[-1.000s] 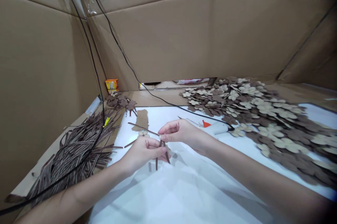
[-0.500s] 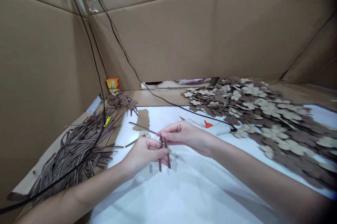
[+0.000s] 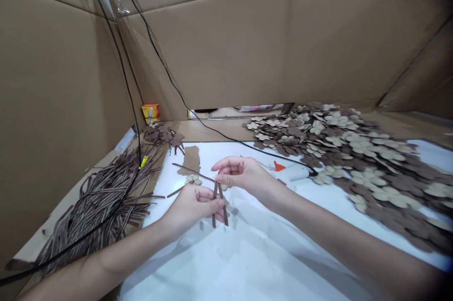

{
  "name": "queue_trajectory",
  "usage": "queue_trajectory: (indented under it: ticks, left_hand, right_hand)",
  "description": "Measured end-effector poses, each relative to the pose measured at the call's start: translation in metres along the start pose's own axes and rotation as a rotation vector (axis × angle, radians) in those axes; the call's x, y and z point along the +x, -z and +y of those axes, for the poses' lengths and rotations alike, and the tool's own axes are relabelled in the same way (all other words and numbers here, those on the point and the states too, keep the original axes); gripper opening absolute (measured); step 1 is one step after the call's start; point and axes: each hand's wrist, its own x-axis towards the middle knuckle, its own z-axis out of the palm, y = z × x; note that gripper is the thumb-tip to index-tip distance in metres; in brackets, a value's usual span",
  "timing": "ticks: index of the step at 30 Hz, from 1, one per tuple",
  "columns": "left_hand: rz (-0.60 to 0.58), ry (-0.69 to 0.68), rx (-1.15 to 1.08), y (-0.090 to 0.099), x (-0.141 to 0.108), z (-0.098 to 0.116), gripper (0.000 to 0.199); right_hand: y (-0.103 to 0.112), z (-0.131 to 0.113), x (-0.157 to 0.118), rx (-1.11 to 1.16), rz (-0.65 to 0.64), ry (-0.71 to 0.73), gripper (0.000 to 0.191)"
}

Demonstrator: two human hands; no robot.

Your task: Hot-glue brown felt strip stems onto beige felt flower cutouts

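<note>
A folded brown ribbon (image 3: 214, 206) with light stitching is pinched between thumb and fingers of my left hand (image 3: 196, 206); its two ends hang down and its top forms a narrow peak. My right hand (image 3: 240, 176) is just above and right of that peak, fingers curved and thumb apart from the index finger, with nothing seen between them. Behind my left hand lie small beige petal shapes (image 3: 193, 179) and loose ribbon strips (image 3: 189, 169), near a torn piece of brown cardboard (image 3: 191, 159).
Many ribbon strips (image 3: 102, 197) are heaped at the left. Beige and brown fabric flowers (image 3: 354, 145) are piled at the right. A white glue gun (image 3: 295, 172) with an orange part lies behind my right hand. A black cable (image 3: 170, 77) crosses the view; cardboard walls surround the white board (image 3: 269, 263).
The fingers of my right hand have opened and come off the ribbon, rising slightly. The ribbon's top now shows as a peak. My left hand keeps its hold.
</note>
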Motion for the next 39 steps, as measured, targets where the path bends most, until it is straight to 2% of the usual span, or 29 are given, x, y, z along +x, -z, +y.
queue_trajectory:
  ticks: [4,8,11,13,15,18,22,26,32,39]
  left_hand:
    - [0.021,-0.029,0.112,0.004,0.001,-0.001,0.036]
    - [-0.001,-0.077,0.115,0.014,0.004,0.007,0.033]
    - [0.094,-0.208,0.099,0.019,0.003,0.017,0.037]
    - [0.154,-0.263,0.001,0.018,0.002,0.021,0.037]
    - [0.156,-0.239,-0.135,0.014,0.001,0.021,0.037]
    - [0.121,-0.127,-0.271,0.011,0.000,0.015,0.034]
    - [0.090,-0.080,-0.222,0.011,0.002,0.008,0.031]
    - [0.165,-0.067,-0.200,0.010,0.002,0.008,0.030]
    - [0.262,-0.041,0.011,0.007,0.000,0.011,0.029]
    - [0.246,-0.077,-0.173,0.007,0.001,0.006,0.028]
  right_hand:
    - [-0.002,0.000,0.000,-0.001,0.047,0.042,0.025]
    - [0.000,-0.001,-0.001,0.023,0.047,0.042,0.028]
    - [-0.002,0.000,-0.001,0.043,0.035,0.047,0.032]
    - [-0.005,0.001,-0.003,0.057,0.043,0.067,0.033]
    - [-0.010,0.003,-0.005,0.085,0.054,0.093,0.032]
    - [-0.016,0.005,-0.009,0.154,0.066,0.127,0.026]
    - [-0.018,0.006,-0.011,0.189,0.105,0.110,0.025]
    - [-0.018,0.006,-0.011,0.183,0.137,0.080,0.028]
    - [-0.017,0.002,-0.012,0.206,0.110,0.056,0.036]
    - [-0.012,0.001,-0.008,0.047,0.086,0.050,0.038]
